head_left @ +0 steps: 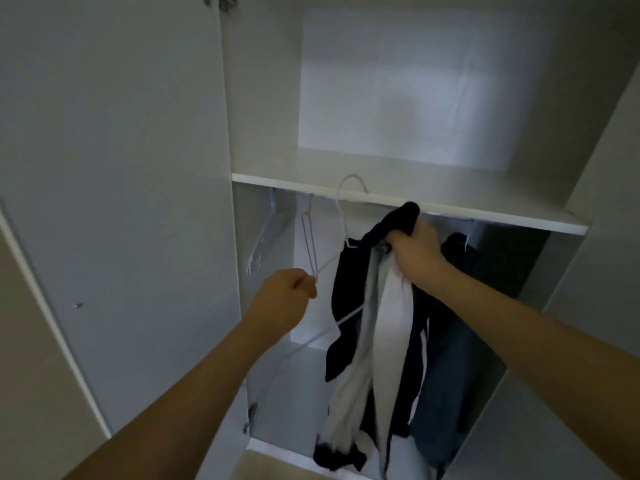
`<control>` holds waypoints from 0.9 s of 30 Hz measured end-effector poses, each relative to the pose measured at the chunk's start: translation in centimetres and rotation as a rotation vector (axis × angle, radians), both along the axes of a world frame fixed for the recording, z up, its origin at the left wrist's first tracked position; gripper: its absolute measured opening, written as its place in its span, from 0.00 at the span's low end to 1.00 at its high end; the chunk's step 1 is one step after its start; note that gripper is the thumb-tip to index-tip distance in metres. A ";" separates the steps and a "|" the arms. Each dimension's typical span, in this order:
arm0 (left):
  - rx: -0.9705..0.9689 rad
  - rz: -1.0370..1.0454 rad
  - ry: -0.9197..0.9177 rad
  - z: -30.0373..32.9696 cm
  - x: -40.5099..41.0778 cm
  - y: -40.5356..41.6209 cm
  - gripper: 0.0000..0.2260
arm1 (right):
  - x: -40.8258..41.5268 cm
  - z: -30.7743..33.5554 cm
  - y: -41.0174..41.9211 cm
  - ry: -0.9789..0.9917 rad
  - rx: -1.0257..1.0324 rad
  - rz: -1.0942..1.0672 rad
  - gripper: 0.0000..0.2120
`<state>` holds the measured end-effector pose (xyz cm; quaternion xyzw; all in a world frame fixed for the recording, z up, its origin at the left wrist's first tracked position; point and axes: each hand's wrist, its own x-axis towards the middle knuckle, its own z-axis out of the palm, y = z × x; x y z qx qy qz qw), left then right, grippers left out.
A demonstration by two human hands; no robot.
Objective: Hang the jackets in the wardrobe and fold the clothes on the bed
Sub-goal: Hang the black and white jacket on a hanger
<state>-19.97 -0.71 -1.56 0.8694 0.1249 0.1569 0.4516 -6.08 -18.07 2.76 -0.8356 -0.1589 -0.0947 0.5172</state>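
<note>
Open white wardrobe door (114,188) at far left, swung outward. Inside, below the shelf (408,202), two empty white hangers (268,233) hang at the left end of the compartment.

Left hand (282,296): grip closed tight, fingers curled round the lower corner of a white wire hanger (341,216). Its hook rises in front of the shelf edge; whether it is on a rail cannot be told.

Navy-and-white jacket (374,327) droops from this hanger, bunched, its lower end near the wardrobe floor.

Right hand (414,251): grip closed on the jacket's dark collar area, fist full of fabric, just below the shelf edge.

Further right, a dark blue garment (446,372) hangs on its own hanger, partly hidden behind the right forearm.
</note>
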 end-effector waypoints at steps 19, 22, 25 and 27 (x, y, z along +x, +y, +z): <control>-0.729 0.001 0.093 -8.8 2.8 0.8 0.09 | -0.7 8.5 -1.1 -0.641 -0.448 -0.071 0.21; -1.158 0.045 -0.018 -3.6 3.9 5.2 0.07 | -1.1 8.4 -4.0 -0.784 -0.579 -0.147 0.18; -1.086 0.038 -0.001 3.8 4.3 10.3 0.08 | -1.1 7.5 -7.0 -0.897 -0.775 -0.158 0.11; -0.941 -0.017 0.099 8.3 3.7 11.9 0.08 | -0.9 7.1 -8.0 -0.875 -0.942 -0.231 0.09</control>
